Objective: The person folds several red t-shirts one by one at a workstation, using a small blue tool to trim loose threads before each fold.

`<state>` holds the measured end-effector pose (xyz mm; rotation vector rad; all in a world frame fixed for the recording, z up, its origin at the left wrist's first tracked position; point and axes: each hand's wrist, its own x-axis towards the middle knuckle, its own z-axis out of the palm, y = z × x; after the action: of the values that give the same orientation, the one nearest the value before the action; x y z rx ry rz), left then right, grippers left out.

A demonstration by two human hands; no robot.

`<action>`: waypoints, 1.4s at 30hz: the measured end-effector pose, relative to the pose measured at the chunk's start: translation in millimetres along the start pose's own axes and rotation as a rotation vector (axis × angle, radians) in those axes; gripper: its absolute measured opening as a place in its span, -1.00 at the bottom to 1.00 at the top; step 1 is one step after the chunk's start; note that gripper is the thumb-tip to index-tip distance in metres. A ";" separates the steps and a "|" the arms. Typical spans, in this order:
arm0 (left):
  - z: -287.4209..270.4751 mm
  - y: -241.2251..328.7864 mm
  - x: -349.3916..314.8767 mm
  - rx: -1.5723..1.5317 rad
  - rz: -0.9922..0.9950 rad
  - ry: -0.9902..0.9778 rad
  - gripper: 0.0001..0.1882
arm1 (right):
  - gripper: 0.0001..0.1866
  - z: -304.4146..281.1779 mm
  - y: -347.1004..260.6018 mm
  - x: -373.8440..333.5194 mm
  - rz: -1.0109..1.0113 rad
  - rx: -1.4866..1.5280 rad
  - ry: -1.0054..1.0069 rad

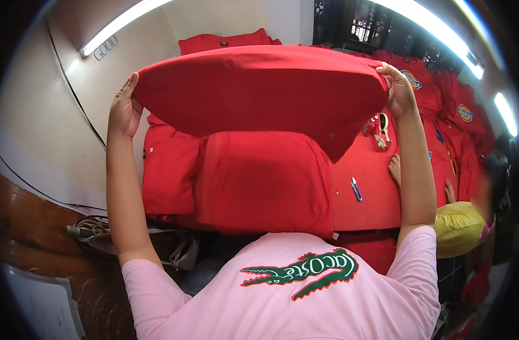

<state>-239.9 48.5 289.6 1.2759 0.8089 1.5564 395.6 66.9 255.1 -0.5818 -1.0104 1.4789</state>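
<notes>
A red cloth (253, 96), which looks like a shirt, is stretched wide between my raised arms above the table. My left hand (126, 107) pinches its left end, and my right hand (399, 90) grips the right end between thumb and fingers. The cloth sags in the middle, with one corner hanging lower on the right. Below it lies a flat stack of red garments (265, 181), partly hidden by the held cloth. Another red pile (168, 181) sits to the left of that stack.
Blue thread snips (356, 189) lie on the red tabletop (367, 212), with small items (382, 133) farther back. At the right, a person in a yellow top (458, 229) rests a hand (395, 169) on the table. Red shirts with round emblems (421, 85) lie behind. A wall (61, 130) borders the left.
</notes>
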 end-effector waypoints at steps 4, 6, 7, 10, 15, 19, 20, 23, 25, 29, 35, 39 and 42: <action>7.2 8.5 6.4 0.032 0.001 0.032 -0.71 | -0.87 48.5 6.3 -31.7 -0.007 -0.073 0.204; 15.3 1.6 11.4 0.030 -0.013 -0.018 -0.72 | -0.79 33.4 3.0 -36.3 -0.077 -0.172 0.169; 17.9 -2.2 13.7 0.035 -0.025 -0.058 -0.72 | -0.78 26.5 1.2 -38.5 -0.084 -0.215 0.171; 26.6 -26.1 18.0 -0.003 -0.061 -0.127 -0.67 | -0.75 6.0 -10.5 -47.9 -0.237 -0.269 0.187; -10.1 -80.8 -29.2 0.195 -0.198 -0.158 -0.68 | -0.75 -6.6 13.7 -94.2 -0.127 -0.601 0.054; 22.3 -67.4 -67.0 0.523 -0.351 -0.199 -0.62 | -0.77 -5.1 0.3 -150.5 0.060 -0.621 0.244; 24.7 -58.7 -68.9 0.488 -0.342 -0.165 -0.65 | -0.76 2.7 -9.3 -155.7 0.082 -0.518 0.274; 20.0 -47.3 -54.7 0.303 -0.284 -0.098 -0.71 | -0.74 2.4 -31.2 -157.0 -0.027 -0.447 0.298; 9.5 -47.7 -28.2 0.219 -0.228 -0.157 -0.76 | -0.72 -1.1 -35.2 -138.2 -0.102 -0.415 0.301; 58.6 -80.1 48.5 0.283 -0.356 -0.140 -0.83 | -0.66 -34.0 -22.5 -70.6 -0.072 -0.511 0.359; 81.5 -139.4 200.2 0.195 -0.411 0.060 -0.76 | -0.63 -125.8 -6.9 101.8 -0.028 -0.689 0.439; 104.7 -119.2 283.7 0.047 -0.046 -0.041 -0.72 | -0.67 -166.2 -71.8 193.1 -0.429 -0.726 0.380; 154.5 -114.1 304.3 0.121 0.087 0.003 -0.55 | -0.74 -156.4 -94.5 222.1 -0.617 -0.773 0.508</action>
<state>-68.6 362.3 330.7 1.4124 0.8705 1.5981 534.6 314.6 299.9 -1.0120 -1.1876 0.3288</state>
